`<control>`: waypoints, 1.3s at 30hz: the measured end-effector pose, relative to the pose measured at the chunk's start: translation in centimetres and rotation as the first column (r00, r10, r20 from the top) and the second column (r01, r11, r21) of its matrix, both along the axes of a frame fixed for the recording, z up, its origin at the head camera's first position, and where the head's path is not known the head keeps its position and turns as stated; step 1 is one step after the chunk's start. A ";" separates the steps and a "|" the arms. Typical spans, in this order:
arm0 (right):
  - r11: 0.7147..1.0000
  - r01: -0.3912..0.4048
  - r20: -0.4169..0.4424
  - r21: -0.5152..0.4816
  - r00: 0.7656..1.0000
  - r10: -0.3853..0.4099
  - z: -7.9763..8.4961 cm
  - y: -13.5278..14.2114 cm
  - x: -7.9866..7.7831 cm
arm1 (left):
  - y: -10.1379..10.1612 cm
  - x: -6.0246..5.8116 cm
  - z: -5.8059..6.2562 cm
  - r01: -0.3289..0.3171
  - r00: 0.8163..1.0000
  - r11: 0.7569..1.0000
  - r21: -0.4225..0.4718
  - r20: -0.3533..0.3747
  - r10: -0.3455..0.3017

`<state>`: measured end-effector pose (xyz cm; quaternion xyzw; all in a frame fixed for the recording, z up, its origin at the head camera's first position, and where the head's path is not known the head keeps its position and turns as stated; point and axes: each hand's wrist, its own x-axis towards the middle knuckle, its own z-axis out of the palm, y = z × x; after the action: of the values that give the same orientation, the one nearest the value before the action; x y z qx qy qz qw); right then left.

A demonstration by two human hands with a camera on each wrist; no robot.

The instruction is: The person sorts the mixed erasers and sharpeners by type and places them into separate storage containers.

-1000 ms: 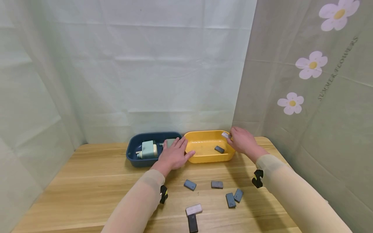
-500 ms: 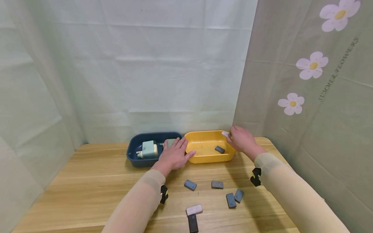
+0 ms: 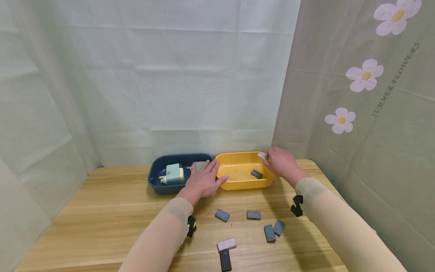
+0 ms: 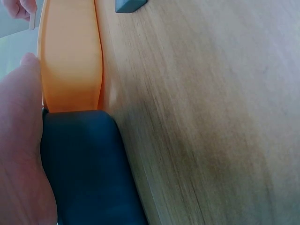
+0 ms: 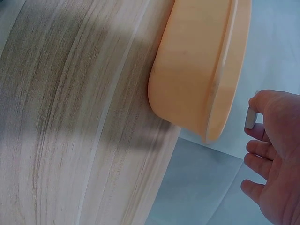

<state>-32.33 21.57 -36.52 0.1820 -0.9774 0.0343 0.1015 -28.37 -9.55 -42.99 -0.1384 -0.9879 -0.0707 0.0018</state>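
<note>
In the head view my right hand (image 3: 283, 162) pinches a small light-grey rectangular block (image 3: 263, 156) over the right end of a yellow plastic basin (image 3: 244, 185). The right wrist view shows that block (image 5: 251, 117) between thumb and index finger, the other fingers loosely bent. A dark grey block (image 3: 256, 174) lies inside the yellow basin. My left hand (image 3: 202, 183) is spread over the place where the yellow basin meets a dark blue one (image 3: 164, 190), fingers straight. Inside the blue basin lies a pale blue-green pump bottle (image 3: 174, 174); a second bottle (image 3: 199, 166) is partly hidden behind my fingers.
On the wooden table in front of the basins lie several blocks: a blue-grey one (image 3: 222, 215), a grey one (image 3: 253, 215), two side by side (image 3: 269, 233), a whitish one (image 3: 226, 244) and a black one (image 3: 225, 260). Fabric curtains (image 3: 204, 94) close off the back and sides.
Both hands stay almost in place, with the light-grey block still pinched in the right one. The right forearm and its wrist strap have shifted slightly left and up.
</note>
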 end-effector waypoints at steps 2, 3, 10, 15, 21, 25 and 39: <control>1.000 0.001 0.006 0.001 1.000 -0.001 0.0 0.0 -0.1 | 0.0 0.0 0.0 0.000 1.000 1.000 0.001 0.000 0.000; 1.000 0.002 0.009 0.001 1.000 -0.002 0.0 -0.1 -0.1 | 0.0 0.0 0.0 0.000 1.000 1.000 -0.001 0.000 0.000; 1.000 0.006 0.014 0.011 1.000 -0.006 0.0 -0.3 -0.3 | -0.1 0.0 0.1 0.002 1.000 1.000 0.006 -0.003 -0.002; 1.000 0.016 0.037 0.013 0.999 -0.016 0.0 -0.4 -0.3 | 0.0 0.1 0.1 0.000 1.000 1.000 0.017 0.003 0.000; 1.000 0.025 0.066 0.010 0.997 -0.026 -0.2 -0.3 -0.3 | 0.1 0.2 0.2 -0.003 1.000 1.000 0.019 0.009 0.003; 1.000 0.013 0.059 0.013 0.998 -0.014 -0.3 -0.2 -0.2 | 0.1 0.2 0.2 -0.005 1.000 1.000 0.011 0.007 0.005; 0.999 -0.031 0.015 0.032 0.999 0.030 -0.4 0.7 1.1 | 0.1 0.0 0.0 -0.003 1.000 1.000 0.001 0.000 0.003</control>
<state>-31.28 22.28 -36.91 0.1983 -0.9757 0.0215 0.0910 -28.33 -9.46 -42.97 -0.1368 -0.9880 -0.0712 0.0020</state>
